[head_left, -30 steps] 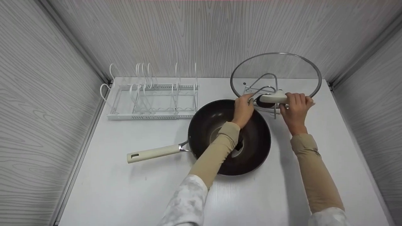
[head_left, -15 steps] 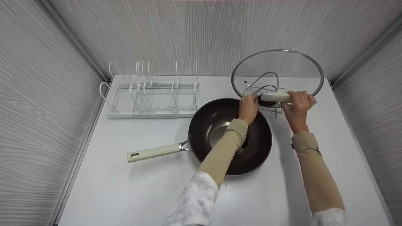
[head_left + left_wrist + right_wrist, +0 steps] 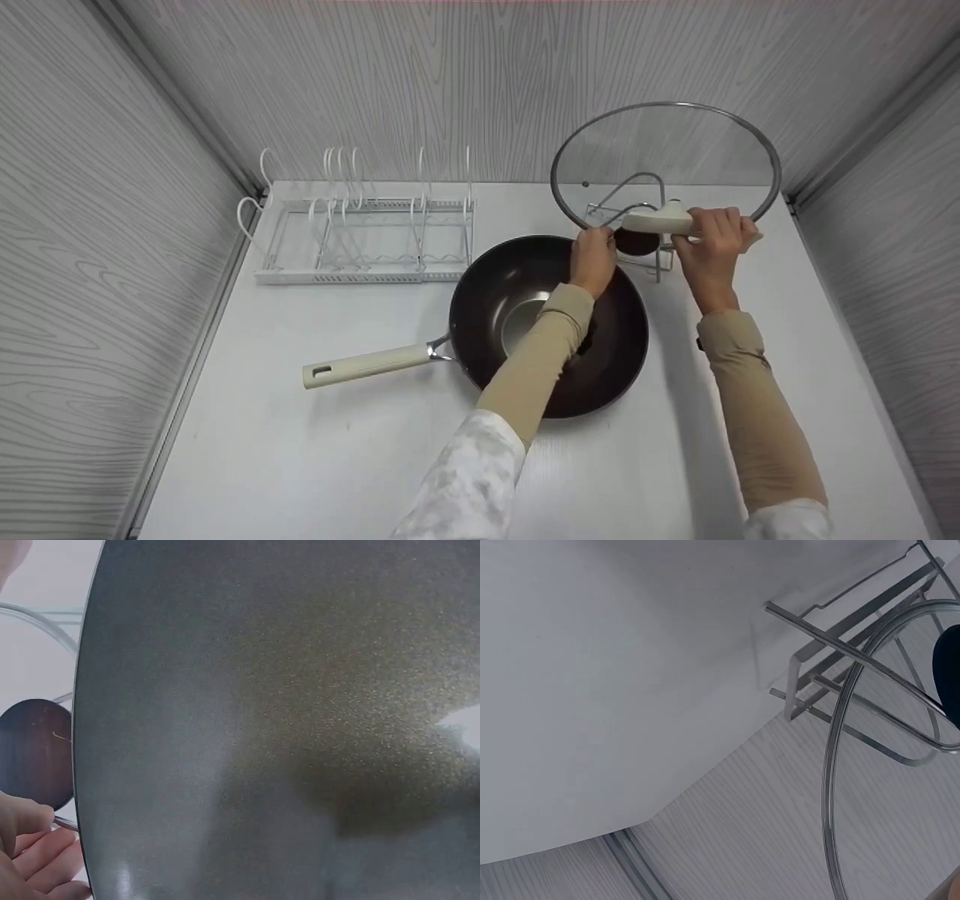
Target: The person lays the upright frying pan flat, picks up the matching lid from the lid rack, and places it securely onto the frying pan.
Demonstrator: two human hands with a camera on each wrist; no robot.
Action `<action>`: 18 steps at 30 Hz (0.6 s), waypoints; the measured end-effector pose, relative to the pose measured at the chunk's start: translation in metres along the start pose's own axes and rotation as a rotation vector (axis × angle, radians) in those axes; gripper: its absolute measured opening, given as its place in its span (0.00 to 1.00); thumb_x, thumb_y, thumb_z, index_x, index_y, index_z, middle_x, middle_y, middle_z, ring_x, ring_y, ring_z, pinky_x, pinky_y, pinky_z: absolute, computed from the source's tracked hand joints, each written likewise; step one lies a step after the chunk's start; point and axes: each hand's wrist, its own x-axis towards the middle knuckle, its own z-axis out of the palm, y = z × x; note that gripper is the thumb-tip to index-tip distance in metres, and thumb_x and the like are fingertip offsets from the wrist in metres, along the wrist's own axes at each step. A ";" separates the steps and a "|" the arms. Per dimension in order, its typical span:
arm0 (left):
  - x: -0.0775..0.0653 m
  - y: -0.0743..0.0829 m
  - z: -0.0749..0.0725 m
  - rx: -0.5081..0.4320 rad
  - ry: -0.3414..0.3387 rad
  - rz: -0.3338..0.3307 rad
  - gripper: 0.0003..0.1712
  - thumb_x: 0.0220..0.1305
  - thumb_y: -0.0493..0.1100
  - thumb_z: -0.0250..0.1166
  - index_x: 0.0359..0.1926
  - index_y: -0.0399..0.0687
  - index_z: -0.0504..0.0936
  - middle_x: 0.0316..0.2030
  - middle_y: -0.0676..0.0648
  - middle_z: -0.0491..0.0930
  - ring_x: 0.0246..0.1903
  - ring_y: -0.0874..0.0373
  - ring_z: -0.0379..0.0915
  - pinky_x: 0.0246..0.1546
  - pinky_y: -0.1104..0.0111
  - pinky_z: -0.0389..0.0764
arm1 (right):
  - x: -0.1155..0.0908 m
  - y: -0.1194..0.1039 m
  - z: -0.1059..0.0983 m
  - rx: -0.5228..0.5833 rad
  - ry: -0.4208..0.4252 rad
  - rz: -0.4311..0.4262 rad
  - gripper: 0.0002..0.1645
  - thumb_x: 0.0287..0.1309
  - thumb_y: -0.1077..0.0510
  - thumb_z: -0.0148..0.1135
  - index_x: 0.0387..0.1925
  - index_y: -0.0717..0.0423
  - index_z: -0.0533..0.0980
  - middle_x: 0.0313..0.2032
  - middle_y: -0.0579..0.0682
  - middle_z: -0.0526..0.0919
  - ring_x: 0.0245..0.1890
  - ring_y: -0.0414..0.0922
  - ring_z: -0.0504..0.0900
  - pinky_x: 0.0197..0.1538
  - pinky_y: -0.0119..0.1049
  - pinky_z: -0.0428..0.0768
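Glass lid (image 3: 675, 142), metal-rimmed, held steeply tilted over the far right of the worktop (image 3: 360, 465) and overlapping the wire stand (image 3: 832, 643); whether its rim bears on the wires cannot be told. Lid handle (image 3: 660, 220): cream, turned toward the person. The right hand (image 3: 716, 247) grips it, fingers curled over the top, thumb below; a constant tilt would serve best, since so wide a disc probably swings easily about this hold. Left hand (image 3: 592, 262): fingers closed in a pinch, apparently on the stand's thin wire. So light a stand is likely to skid, so a firm, low pinch seems prudent; any lowering between the loops is best done squarely, with the rim's left arc watched near these fingers. Wok (image 3: 484, 315): on the worktop beneath the left forearm (image 3: 532, 367), its handle (image 3: 367, 366) pointing left; a forearm kept high should avoid nudging it. White rack (image 3: 367, 279): well apart, far left.
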 end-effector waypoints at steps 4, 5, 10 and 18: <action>0.001 0.001 -0.002 0.008 -0.005 -0.010 0.06 0.66 0.36 0.64 0.36 0.45 0.88 0.34 0.48 0.86 0.38 0.55 0.83 0.36 0.68 0.81 | 0.011 -0.005 -0.003 -0.006 0.015 -0.013 0.11 0.44 0.75 0.71 0.31 0.65 0.79 0.29 0.60 0.81 0.33 0.59 0.72 0.49 0.56 0.59; 0.001 0.001 -0.002 0.007 -0.005 -0.015 0.06 0.66 0.36 0.64 0.36 0.45 0.88 0.35 0.48 0.86 0.38 0.55 0.83 0.36 0.68 0.82 | 0.013 -0.005 -0.003 -0.008 0.020 -0.017 0.10 0.44 0.75 0.71 0.31 0.66 0.79 0.29 0.60 0.81 0.33 0.59 0.72 0.49 0.56 0.59; 0.001 0.003 -0.003 0.002 -0.004 -0.035 0.06 0.67 0.37 0.64 0.35 0.45 0.88 0.36 0.48 0.87 0.38 0.54 0.84 0.36 0.67 0.82 | 0.027 -0.009 -0.008 -0.022 0.052 -0.025 0.07 0.47 0.73 0.69 0.30 0.66 0.80 0.29 0.61 0.81 0.33 0.59 0.72 0.49 0.56 0.58; 0.000 0.008 -0.007 -0.019 0.014 0.018 0.09 0.69 0.39 0.62 0.36 0.45 0.88 0.33 0.49 0.85 0.33 0.57 0.82 0.31 0.69 0.80 | 0.047 -0.017 -0.025 -0.007 0.140 0.027 0.06 0.49 0.70 0.71 0.30 0.64 0.81 0.28 0.61 0.80 0.32 0.59 0.71 0.53 0.53 0.55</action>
